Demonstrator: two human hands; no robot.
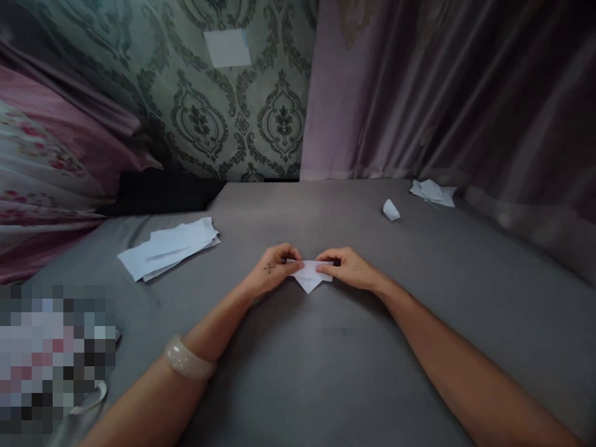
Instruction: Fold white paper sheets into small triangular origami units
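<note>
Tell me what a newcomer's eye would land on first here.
Probably the folded white paper near the center, held between the left hand and the right hand, bright against the gray cloth. Next might come the pale, glossy bangle on the left forearm, at lower left, then the boldly patterned wall behind, with a white rectangle high on it.

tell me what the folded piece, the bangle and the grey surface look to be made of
Folded piece: most likely white paper, matte, judging by its straight edges and thin, flat folds.
Bangle: smooth, glossy and pale, with bright highlights; perhaps stone, glass or plastic, the look leaves it open.
Grey surface: probably cloth with a dull finish, from soft wrinkles toward the left.
</note>
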